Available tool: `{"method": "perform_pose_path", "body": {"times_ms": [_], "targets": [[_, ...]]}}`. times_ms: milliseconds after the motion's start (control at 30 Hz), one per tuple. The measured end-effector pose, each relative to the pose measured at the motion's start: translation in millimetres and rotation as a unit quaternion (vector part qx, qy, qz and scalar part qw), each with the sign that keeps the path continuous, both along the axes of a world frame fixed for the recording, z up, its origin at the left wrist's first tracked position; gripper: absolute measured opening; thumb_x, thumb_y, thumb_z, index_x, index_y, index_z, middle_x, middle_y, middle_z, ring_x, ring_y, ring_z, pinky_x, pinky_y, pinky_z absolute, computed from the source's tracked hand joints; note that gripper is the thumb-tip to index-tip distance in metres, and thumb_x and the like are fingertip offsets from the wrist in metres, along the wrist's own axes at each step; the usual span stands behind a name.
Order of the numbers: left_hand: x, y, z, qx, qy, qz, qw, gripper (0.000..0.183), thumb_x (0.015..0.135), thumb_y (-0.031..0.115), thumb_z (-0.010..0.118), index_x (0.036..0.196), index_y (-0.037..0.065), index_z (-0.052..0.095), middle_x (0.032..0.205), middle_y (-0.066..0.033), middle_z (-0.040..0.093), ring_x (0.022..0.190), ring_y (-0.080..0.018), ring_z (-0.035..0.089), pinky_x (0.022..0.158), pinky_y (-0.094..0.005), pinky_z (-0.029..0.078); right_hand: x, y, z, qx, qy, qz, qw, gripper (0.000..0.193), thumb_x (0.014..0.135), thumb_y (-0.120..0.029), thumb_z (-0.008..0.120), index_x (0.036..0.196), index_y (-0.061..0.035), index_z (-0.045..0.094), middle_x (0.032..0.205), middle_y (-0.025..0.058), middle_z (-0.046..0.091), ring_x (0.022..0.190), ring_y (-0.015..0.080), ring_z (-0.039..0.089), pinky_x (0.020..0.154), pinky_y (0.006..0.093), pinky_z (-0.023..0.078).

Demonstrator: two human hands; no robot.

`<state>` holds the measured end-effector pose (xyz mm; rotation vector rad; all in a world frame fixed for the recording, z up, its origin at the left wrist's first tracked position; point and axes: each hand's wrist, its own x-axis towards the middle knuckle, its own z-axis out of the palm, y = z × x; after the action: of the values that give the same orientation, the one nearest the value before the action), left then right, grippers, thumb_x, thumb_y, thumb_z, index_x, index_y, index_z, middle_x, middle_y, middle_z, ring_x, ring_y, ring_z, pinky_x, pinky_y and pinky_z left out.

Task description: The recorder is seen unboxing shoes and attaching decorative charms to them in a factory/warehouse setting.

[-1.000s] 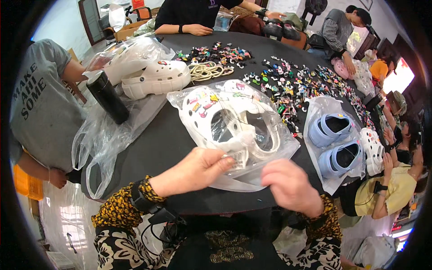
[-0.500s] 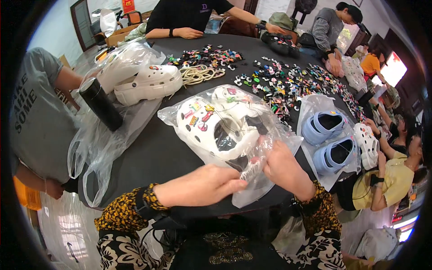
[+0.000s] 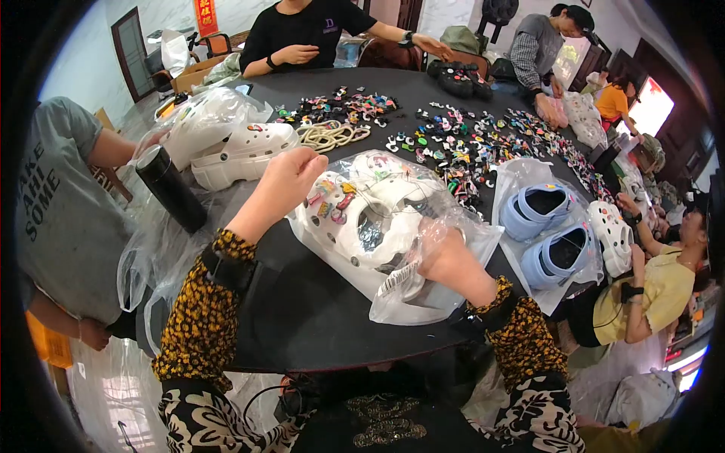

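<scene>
A pair of white clogs (image 3: 343,235) with colourful charms lies in a clear plastic bag (image 3: 408,306) on the black table before me. My right hand (image 3: 457,264) reaches in at the bag's near right side, by the heel of a clog. Film and glare cover its fingers, so their grip cannot be made out. My left hand (image 3: 283,185) is raised over the bag's far left edge with its fingers curled closed. Whether a bit of film is pinched in them is hidden. A barcode label (image 3: 395,281) shows on the bag's near part.
Left stand a black bottle (image 3: 172,189) and a bagged white clog (image 3: 245,155), with cord (image 3: 332,136) beyond. Many small charms (image 3: 483,140) spread across the table (image 3: 294,302). Blue clogs (image 3: 560,253) lie on plastic at right. Several people work around the table.
My left hand has left the bag's near edge and moved up and left, past the clogs. My right hand has shifted slightly, deeper under the film. The person opposite has lifted a hand off the table.
</scene>
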<state>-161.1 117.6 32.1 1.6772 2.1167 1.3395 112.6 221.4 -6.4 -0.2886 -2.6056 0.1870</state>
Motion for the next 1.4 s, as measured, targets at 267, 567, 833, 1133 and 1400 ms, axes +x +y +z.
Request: {"method": "perform_pose_path", "body": {"times_ms": [267, 567, 833, 1133, 1400], "targets": [[-28.1, 15.2, -33.2, -0.094, 0.051, 0.024, 0.994, 0.039, 0.093, 0.029, 0.053, 0.098, -0.007, 0.064, 0.085, -0.0204, 0.068, 0.079, -0.0262, 0.064, 0.074, -0.0378, 0.049, 9.1, 10.2, -12.0, -0.017, -0.084, -0.002, 0.996, 0.024, 0.080, -0.017, 0.061, 0.093, 0.0020, 0.055, 0.083, 0.0210, 0.062, 0.079, 0.0396, 0.062, 0.070, 0.0472, 0.050], [-40.0, 34.2, -70.3, -0.189, 0.034, -0.022, 0.981, 0.054, 0.093, 0.044, 0.048, 0.097, -0.007, 0.065, 0.095, -0.0270, 0.066, 0.093, -0.0400, 0.063, 0.084, -0.0432, 0.047, 30.4, 11.8, 15.8, -0.023, -0.127, 0.010, 0.992, 0.027, 0.077, -0.016, 0.063, 0.093, 0.0051, 0.060, 0.091, 0.0233, 0.062, 0.093, 0.0396, 0.060, 0.082, 0.0462, 0.049], [-25.0, 55.6, -64.6, -0.247, -0.004, 0.001, 0.969, 0.054, 0.095, 0.040, 0.048, 0.101, -0.011, 0.062, 0.092, -0.0255, 0.067, 0.091, -0.0337, 0.065, 0.082, -0.0401, 0.048, 23.5, 22.1, -12.0, -0.042, -0.087, -0.038, 0.995, 0.042, 0.073, -0.013, 0.069, 0.111, 0.0010, 0.055, 0.100, 0.0205, 0.059, 0.095, 0.0400, 0.058, 0.080, 0.0444, 0.049], [-19.7, 47.0, -64.1, -0.235, -0.169, -0.008, 0.957, 0.038, 0.091, 0.029, 0.055, 0.098, -0.008, 0.064, 0.082, -0.0151, 0.067, 0.074, -0.0202, 0.062, 0.069, -0.0338, 0.049, 10.6, 16.8, -8.5, -0.039, -0.066, -0.011, 0.997, 0.031, 0.074, -0.015, 0.067, 0.104, -0.0054, 0.063, 0.103, 0.0154, 0.062, 0.096, 0.0341, 0.060, 0.079, 0.0420, 0.050], [-32.0, 34.3, -46.6, -0.001, -0.258, 0.070, 0.964, 0.020, 0.091, 0.017, 0.057, 0.091, -0.002, 0.064, 0.074, -0.0004, 0.058, 0.066, -0.0078, 0.049, 0.058, -0.0256, 0.040, 35.3, 13.6, 13.8, -0.009, 0.050, 0.006, 0.999, 0.026, 0.076, -0.018, 0.067, 0.096, -0.0027, 0.060, 0.088, 0.0156, 0.063, 0.086, 0.0337, 0.061, 0.072, 0.0424, 0.051]]}}
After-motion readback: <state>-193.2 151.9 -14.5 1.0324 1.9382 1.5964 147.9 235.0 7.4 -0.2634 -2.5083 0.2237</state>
